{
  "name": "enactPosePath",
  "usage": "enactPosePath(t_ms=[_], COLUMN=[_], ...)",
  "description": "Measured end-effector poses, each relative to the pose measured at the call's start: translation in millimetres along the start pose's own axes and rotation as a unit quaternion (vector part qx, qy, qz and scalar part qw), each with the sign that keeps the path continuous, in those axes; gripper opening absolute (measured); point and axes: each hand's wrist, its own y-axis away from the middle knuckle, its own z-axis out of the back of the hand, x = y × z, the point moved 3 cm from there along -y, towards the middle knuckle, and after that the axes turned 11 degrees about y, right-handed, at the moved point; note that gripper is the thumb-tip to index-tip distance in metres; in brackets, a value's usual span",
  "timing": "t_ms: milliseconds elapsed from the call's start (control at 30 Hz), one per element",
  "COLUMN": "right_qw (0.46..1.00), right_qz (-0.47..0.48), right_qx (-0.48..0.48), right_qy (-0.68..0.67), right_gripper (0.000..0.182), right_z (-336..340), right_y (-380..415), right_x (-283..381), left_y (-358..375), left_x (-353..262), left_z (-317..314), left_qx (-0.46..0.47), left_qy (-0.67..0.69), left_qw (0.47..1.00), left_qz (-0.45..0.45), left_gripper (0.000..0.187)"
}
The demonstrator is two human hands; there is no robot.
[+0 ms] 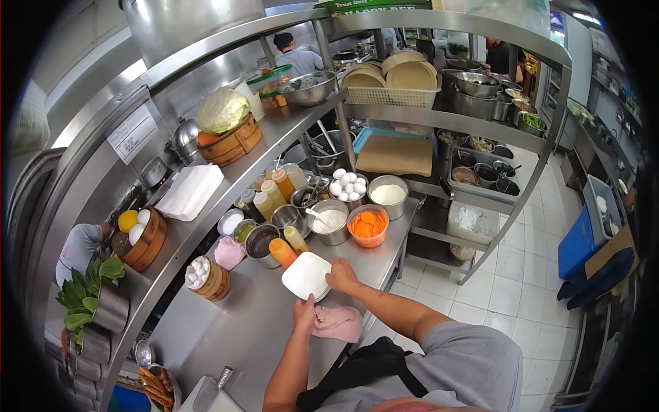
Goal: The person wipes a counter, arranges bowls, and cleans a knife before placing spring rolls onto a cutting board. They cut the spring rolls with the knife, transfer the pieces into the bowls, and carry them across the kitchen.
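Observation:
A white square dish (305, 275) with rounded corners is held between my two hands above the steel counter. My left hand (303, 313) is closed on its near edge, and my right hand (342, 276) grips its right side. Under and beside my left wrist lies a crumpled pink cloth (338, 323). Just beyond the dish are an orange squeeze bottle (281, 252) and a pale yellow one (296, 238). A tub of sliced carrots (368, 225) stands past my right hand.
Behind are a pot of eggs (348, 186), a pot of white powder (388, 195) and several sauce bottles (272, 193). A wooden steamer of white pieces (208, 277) is at the left. Steel shelves (288, 122) overhang the counter; a person (301, 59) works beyond.

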Motion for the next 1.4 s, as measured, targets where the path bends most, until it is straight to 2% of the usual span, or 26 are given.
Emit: enactPosePath(t_ms=[100, 167, 200, 267, 400, 467, 500, 567, 700, 767, 800, 867, 1000, 1067, 1100, 1167, 1200, 1233, 1300, 1333, 1400], right_qw=[0.998, 0.989, 0.989, 0.972, 0.958, 0.953, 0.954, 0.959, 0.969, 0.989, 0.989, 0.994, 0.993, 0.978, 0.978, 0.96, 0.958, 0.958, 0.946, 0.937, 0.94], right_qz=[0.016, -0.021, -0.017, 0.054, 0.037, -0.007, -0.005, -0.009, 0.021, 0.023, 0.022, 0.109, 0.095, 0.135, 0.131, 0.191, 0.235, 0.227, 0.241, 0.225, 0.241], right_qx=[0.003, 0.129, 0.127, 0.162, 0.224, 0.281, 0.279, 0.271, 0.233, 0.148, 0.147, -0.001, 0.026, 0.061, 0.064, 0.132, 0.103, 0.105, 0.217, 0.265, 0.239], right_qy=[0.062, 0.071, 0.074, 0.162, 0.177, 0.111, 0.113, 0.084, 0.083, -0.022, -0.021, -0.008, -0.071, -0.144, -0.148, -0.16, -0.128, -0.139, 0.004, 0.005, -0.016], right_gripper=[0.05, 0.052, 0.052, 0.056, 0.05, 0.049, 0.049, 0.047, 0.041, 0.029, 0.029, 0.023, 0.028, 0.028, 0.028, 0.03, 0.029, 0.029, 0.026, 0.027, 0.026], right_z=[21.7, 32.9, 34.8, 36.4, 47.6, 55.6, 51.2, 39.8, 46.1, 57.3, 52.7, 50.5, 55.8, 56.2, 51.2, 31.6, 16.7, 10.0, -3.2, 11.0, -6.2], right_y=[-8.9, -15.4, -18.8, -26.5, -36.0, -31.9, -36.4, -45.6, -43.9, -34.9, -33.0, -27.6, -8.6, 4.7, 11.8, 29.6, 38.8, 45.4, 54.2, 60.9, 63.9], right_x=[-1.9, -2.0, -1.2, 4.1, 14.6, 19.3, 18.0, 16.1, 19.7, 23.4, 21.1, 22.5, 30.0, 42.0, 48.1, 67.1, 75.5, 84.0, 101.3, 114.1, 115.1], left_y=[-14.6, -24.7, -26.7, -31.4, -28.6, -27.8, -26.3, -21.9, -12.4, -10.8, -10.8, -9.8, 21.5, 46.1, 53.3, 65.3, 51.7, 63.2, 89.1, 100.7, 126.1], left_x=[2.1, 1.9, 0.9, -3.7, -11.2, -12.4, -16.7, -19.6, -27.3, -31.1, -28.7, -23.4, -34.6, -42.9, -43.4, -39.4, -15.2, -11.3, -7.4, 0.2, 23.5], left_z=[0.7, 4.3, 6.5, 7.8, 15.5, 19.5, 21.1, 22.2, 17.6, 15.9, 15.6, 15.9, 31.6, 46.5, 57.3, 77.1, 93.1, 100.8, 122.9, 135.3, 168.4], left_qx=[-0.004, -0.043, -0.044, -0.027, -0.029, -0.01, -0.01, 0.034, 0.055, 0.056, 0.057, 0.035, 0.032, 0.003, 0.001, 0.107, 0.086, 0.082, -0.041, -0.06, -0.079], left_qy=[-0.021, -0.072, -0.068, -0.2, -0.187, -0.116, -0.114, -0.047, -0.022, -0.037, -0.036, -0.008, 0.048, 0.264, 0.26, 0.394, 0.41, 0.4, 0.313, 0.277, 0.268], left_qw=[1.0, 0.996, 0.996, 0.976, 0.977, 0.991, 0.992, 0.998, 0.998, 0.998, 0.998, 0.999, 0.998, 0.964, 0.966, 0.91, 0.906, 0.911, 0.949, 0.959, 0.96], left_qz=[-0.019, -0.044, -0.047, -0.081, -0.096, -0.059, -0.061, 0.026, 0.029, -0.01, -0.009, -0.019, -0.008, -0.004, 0.0, 0.068, 0.057, 0.064, 0.006, -0.021, 0.001], left_gripper=[0.042, 0.041, 0.041, 0.036, 0.031, 0.025, 0.025, 0.023, 0.022, 0.022, 0.022, 0.019, 0.029, 0.05, 0.05, 0.059, 0.054, 0.054, 0.05, 0.048, 0.049])
